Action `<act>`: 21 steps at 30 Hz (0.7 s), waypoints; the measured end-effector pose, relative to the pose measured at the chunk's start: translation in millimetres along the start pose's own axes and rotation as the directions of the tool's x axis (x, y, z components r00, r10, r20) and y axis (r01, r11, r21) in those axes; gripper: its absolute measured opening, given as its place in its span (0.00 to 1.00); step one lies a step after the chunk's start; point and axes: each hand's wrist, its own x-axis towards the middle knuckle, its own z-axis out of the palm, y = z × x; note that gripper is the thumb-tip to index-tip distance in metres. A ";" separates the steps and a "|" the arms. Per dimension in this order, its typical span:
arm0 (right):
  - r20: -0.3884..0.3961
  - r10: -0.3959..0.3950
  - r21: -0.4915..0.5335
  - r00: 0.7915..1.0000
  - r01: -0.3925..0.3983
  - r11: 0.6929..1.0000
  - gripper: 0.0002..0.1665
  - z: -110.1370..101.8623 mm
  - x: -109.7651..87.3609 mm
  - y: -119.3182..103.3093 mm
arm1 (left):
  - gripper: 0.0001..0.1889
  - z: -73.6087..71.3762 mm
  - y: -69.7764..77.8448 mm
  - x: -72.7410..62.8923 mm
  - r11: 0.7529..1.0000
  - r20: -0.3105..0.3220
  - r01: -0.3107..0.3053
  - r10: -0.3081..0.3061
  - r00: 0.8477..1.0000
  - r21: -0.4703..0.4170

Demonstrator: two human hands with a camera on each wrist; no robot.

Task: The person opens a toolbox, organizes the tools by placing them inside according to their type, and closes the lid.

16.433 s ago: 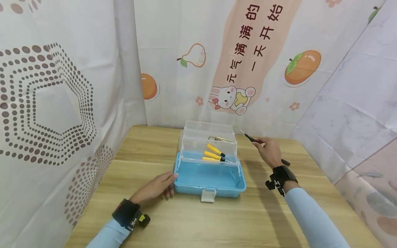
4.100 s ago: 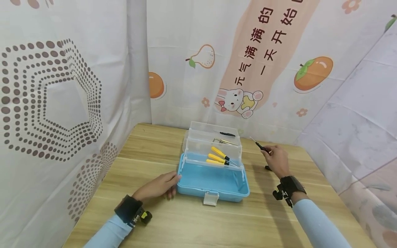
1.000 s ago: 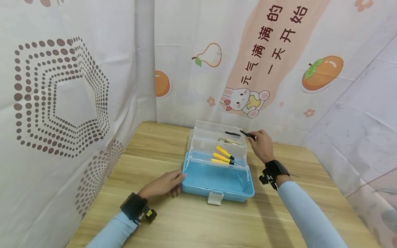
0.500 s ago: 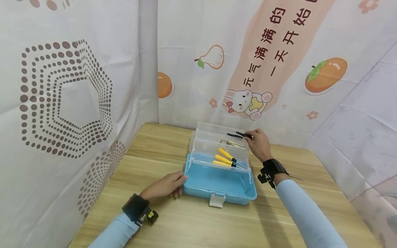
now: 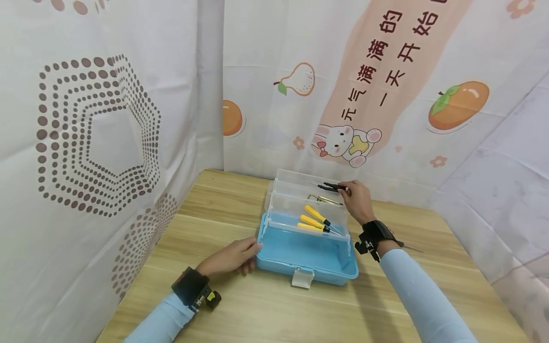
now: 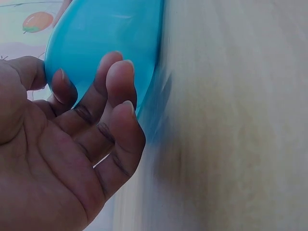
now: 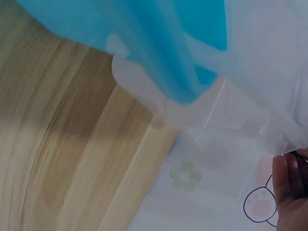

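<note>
My right hand (image 5: 359, 201) pinches a black-handled screwdriver (image 5: 334, 185) low over the clear upper tray (image 5: 296, 177) of a blue toolbox (image 5: 306, 275). Beside it in that tray lies another black-handled screwdriver (image 5: 324, 188); the two overlap in the head view. In the right wrist view only some fingers (image 7: 284, 180) show at the edge, and the tool is mostly hidden. My left hand (image 5: 231, 257) holds the toolbox's left front corner, thumb at the rim and fingers along the outer wall (image 6: 115, 36). Several yellow screwdrivers (image 5: 316, 215) and brass-coloured hex keys (image 5: 328, 199) lie in the lower trays.
A thin dark tool (image 5: 411, 248) lies on the wooden table (image 5: 240, 314), partly hidden by my right wrist. The toolbox's white latch (image 5: 302, 278) hangs down in front. A printed curtain (image 5: 257, 143) stands behind the table.
My right hand has carried the black-handled screwdriver from the table's right side leftward and down to the upper tray. Another black screwdriver has come into that tray since the oldest frame. Left hand stays put.
</note>
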 end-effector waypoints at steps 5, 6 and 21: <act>-0.016 0.001 0.021 1.000 0.000 1.000 0.13 -0.9 0.0 2.7 | 0.20 0.5 -1.8 1.4 1.000 -0.007 -0.009 0.009 1.000 0.019; -0.022 0.004 0.025 1.000 -0.003 1.000 0.14 -1.0 -0.2 3.0 | 0.20 0.5 -1.9 1.6 1.000 -0.008 -0.010 0.010 1.000 0.021; 0.149 0.113 -0.085 0.982 -0.101 0.991 0.16 -68.7 -76.6 93.3 | 0.19 -0.2 1.1 1.2 0.999 -0.006 0.000 0.001 1.000 0.033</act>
